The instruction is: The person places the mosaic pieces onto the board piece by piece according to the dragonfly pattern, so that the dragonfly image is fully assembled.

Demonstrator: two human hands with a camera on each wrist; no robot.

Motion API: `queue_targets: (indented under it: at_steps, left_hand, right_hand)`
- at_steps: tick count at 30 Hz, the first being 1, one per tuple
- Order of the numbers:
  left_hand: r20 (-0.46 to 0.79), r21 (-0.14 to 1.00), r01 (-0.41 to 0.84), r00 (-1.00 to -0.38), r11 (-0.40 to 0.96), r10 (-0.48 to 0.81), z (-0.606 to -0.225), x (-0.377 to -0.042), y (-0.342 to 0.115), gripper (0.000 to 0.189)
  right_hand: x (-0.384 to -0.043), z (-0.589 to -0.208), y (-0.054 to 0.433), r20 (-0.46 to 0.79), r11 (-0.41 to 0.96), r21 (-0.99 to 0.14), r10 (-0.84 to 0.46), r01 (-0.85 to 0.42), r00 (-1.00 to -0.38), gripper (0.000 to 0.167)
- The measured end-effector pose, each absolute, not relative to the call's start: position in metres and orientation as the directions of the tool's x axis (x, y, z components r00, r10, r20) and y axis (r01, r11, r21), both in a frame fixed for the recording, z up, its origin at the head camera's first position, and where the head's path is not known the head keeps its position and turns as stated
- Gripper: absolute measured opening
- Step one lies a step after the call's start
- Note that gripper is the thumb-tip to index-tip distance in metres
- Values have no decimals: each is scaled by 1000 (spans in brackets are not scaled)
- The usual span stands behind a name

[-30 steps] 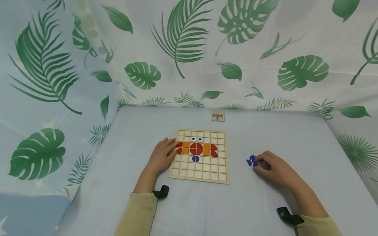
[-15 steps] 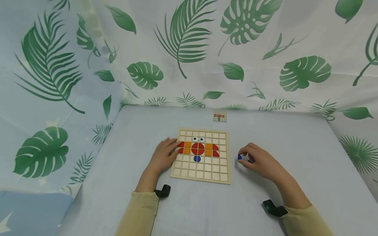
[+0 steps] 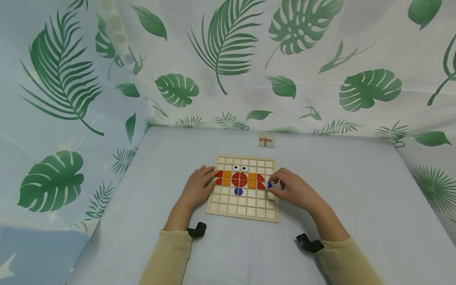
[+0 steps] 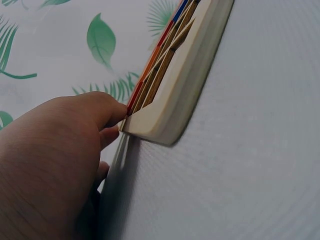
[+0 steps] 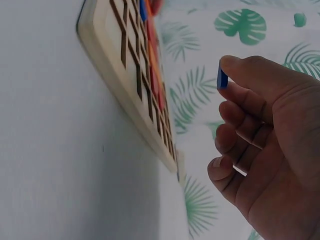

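Observation:
A square wooden grid board (image 3: 251,206) lies on the table, bearing red, orange, blue and eye-patterned tiles. At its left edge my left hand (image 3: 196,188) rests with fingers fairly straight, fingertips at the rim beside a red tile (image 3: 219,181). In the left wrist view the fingertips touch the board's corner (image 4: 150,125). My right hand (image 3: 293,190) pinches a small blue tile (image 5: 222,77) between thumb and index finger over the board's right side. The other fingers of that hand curl loosely. Two blue tiles forming a circle (image 3: 238,191) sit below the red circle (image 3: 239,179).
A small wooden pattern card (image 3: 266,140) with a similar design lies behind the board. White cloth (image 3: 171,146) covers the table. Leaf-printed curtains (image 3: 242,91) stand at the back and sides. Black camera mounts (image 3: 309,244) are worn at both wrists.
My right hand has picked a blue tile up from the small group on the right and carried it left to above the board's right edge. The left hand stays at the board.

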State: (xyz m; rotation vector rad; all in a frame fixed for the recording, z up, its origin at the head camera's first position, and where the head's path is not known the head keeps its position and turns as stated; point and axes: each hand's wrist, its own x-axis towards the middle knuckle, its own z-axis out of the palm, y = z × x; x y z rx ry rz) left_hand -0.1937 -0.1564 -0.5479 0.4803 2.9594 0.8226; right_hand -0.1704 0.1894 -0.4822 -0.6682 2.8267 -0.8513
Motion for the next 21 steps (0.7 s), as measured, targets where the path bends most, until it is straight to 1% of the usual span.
queue_targets:
  at_steps: [5,10,16,21]
  left_hand:
    - [59,510,295,-949,808,310,-548,-194,-157,44]
    - [74,502,310,-946,807,317,-549,-195,-158,44]
    - [71,498,315,-944,808,324,-548,-195,-158,44]
    - [76,506,322,-941,800,331,-546,-194,-158,43]
  right_hand:
    - [-174,-481,170,-5,726,-576,-462,-375,-887,23]
    - [-180,-482,153,-7,717,-579,-481,-388,-877,22]
    - [-185,-492,137,-1,692,-591,-515,-415,-857,22]
    - [-182,-500,125,-33,684,-599,-540,-416,-841,25]
